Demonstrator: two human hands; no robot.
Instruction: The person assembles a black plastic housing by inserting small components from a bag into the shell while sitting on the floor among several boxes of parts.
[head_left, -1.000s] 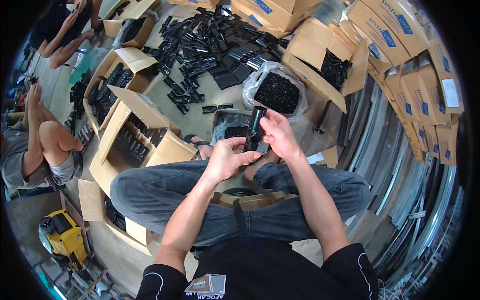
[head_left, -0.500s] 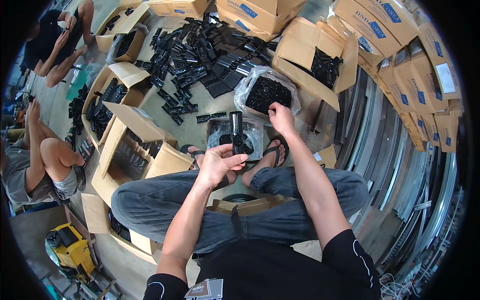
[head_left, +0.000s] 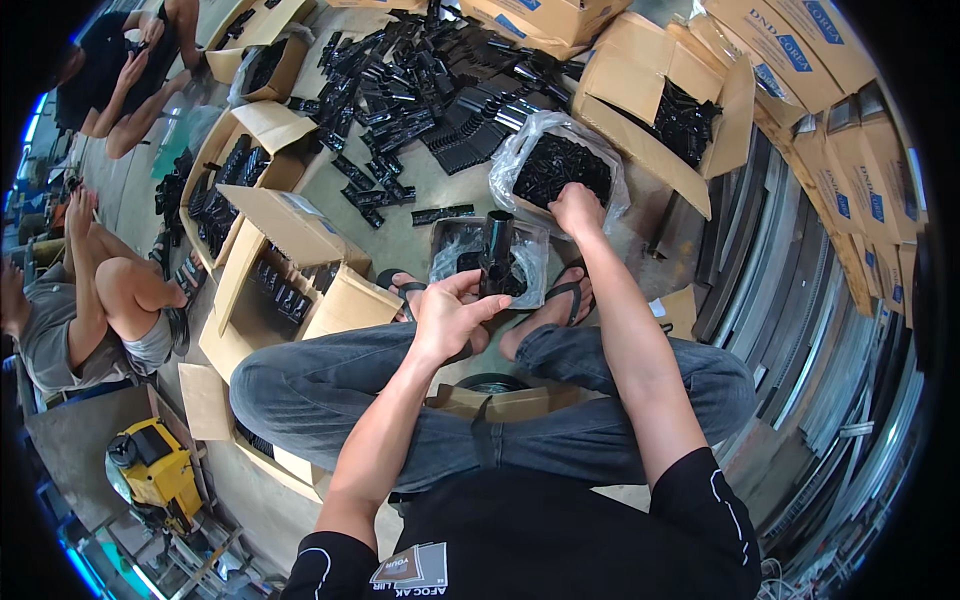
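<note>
My left hand (head_left: 452, 316) grips a glossy black tubular part (head_left: 497, 238) between thumb and fingers. The part stands roughly upright over a small plastic-lined bin (head_left: 541, 262) between my feet, hiding some of the bin's dark contents. Further forward, my right hand (head_left: 580, 211) reaches to the near edge of a clear-bagged container (head_left: 503, 182) full of small black pieces (head_left: 553, 166). Its fingers are curled closed, the tips touching or just over the pieces. Whatever they hold, if anything, is hidden.
A large heap of black parts (head_left: 400, 100) covers the floor ahead. Open cartons stand at left (head_left: 290, 215) and right (head_left: 625, 65). Long metal profiles (head_left: 790, 270) lie along the right. Two people sit at left, beyond a yellow machine (head_left: 160, 465).
The view has shifted, so the scene sits further right and higher. My right hand has moved slightly further over the small pieces. The tubular part remains in my left hand, its top tipped slightly.
</note>
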